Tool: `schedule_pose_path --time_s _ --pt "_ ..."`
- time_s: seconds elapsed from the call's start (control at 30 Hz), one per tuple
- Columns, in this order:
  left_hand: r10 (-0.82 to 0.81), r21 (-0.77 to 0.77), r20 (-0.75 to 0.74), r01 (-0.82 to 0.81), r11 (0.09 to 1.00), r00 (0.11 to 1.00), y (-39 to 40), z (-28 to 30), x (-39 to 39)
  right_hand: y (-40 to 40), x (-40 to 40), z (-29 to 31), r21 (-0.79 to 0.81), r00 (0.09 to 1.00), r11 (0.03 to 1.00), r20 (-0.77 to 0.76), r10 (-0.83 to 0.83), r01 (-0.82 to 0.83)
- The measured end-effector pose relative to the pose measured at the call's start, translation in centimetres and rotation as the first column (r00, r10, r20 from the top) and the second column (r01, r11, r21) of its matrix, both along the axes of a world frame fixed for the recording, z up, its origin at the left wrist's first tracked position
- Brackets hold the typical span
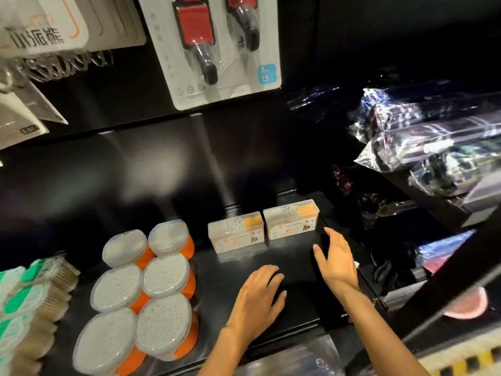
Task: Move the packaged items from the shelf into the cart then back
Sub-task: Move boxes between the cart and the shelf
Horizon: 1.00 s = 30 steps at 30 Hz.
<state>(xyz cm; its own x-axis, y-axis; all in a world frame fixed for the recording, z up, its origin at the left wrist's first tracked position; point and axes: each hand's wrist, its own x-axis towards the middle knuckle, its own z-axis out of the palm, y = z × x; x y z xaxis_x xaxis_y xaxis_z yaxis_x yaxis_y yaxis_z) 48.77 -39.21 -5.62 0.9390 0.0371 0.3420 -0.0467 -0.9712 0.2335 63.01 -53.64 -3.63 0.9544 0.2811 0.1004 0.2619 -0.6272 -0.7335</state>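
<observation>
Two clear rectangular boxes of cotton swabs stand side by side at the back of the black shelf [244,270], the left box [235,235] and the right box [290,219]. My left hand [257,299] hovers over the bare shelf in front of them, palm down, fingers relaxed and holding nothing. My right hand [336,260] is raised just right of and below the right box, fingers straight and spread, not touching it. No cart shows in this view.
Several round swab tubs with orange bases [141,291] fill the shelf's left half, green-labelled packs [24,302] beyond them. Carded goods [217,50] hang above. Shiny wrapped items [423,142] pile on the right shelves. A dark bar [458,289] crosses the lower right.
</observation>
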Motion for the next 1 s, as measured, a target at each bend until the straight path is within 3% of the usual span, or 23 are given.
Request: schedule_pose_path --time_s 0.17,0.3,0.43,0.6,0.67,0.83,1.0 --pt "-0.112 -0.053 0.033 0.113 0.992 0.993 -1.9 0.5 -1.8 -4.4 -8.0 -0.4 0.006 0.988 0.998 0.145 0.059 -0.06" --pt "-0.32 -0.064 0.1 0.327 0.943 0.942 -5.3 0.0 -3.4 -9.6 -14.5 -0.6 0.017 0.982 0.997 0.176 0.074 -0.078" --pt "-0.503 -0.126 0.136 0.519 0.845 0.853 -11.1 -0.7 -5.6 -16.5 -20.8 -1.7 0.032 0.983 0.995 0.155 -0.102 0.098" --pt "-0.698 -0.217 0.141 0.71 0.67 0.702 -19.9 -1.8 -6.4 -24.9 -26.8 -2.3 0.001 0.914 0.915 0.042 -0.404 0.404" --pt "-0.748 -0.222 0.094 0.747 0.627 0.657 -23.4 -2.0 -6.1 -28.0 -28.3 -2.4 -0.084 0.872 0.868 0.029 -0.489 0.49" --pt "-0.778 -0.339 0.057 0.745 0.575 0.626 -31.8 -3.2 -4.8 -35.4 -30.9 -3.4 -0.101 0.735 0.734 -0.027 -0.677 0.672" --pt "-0.774 -0.411 -0.108 0.681 0.606 0.624 -39.9 -5.8 -2.5 -43.3 -31.4 -6.1 -0.115 0.664 0.681 -0.153 -0.732 0.723"
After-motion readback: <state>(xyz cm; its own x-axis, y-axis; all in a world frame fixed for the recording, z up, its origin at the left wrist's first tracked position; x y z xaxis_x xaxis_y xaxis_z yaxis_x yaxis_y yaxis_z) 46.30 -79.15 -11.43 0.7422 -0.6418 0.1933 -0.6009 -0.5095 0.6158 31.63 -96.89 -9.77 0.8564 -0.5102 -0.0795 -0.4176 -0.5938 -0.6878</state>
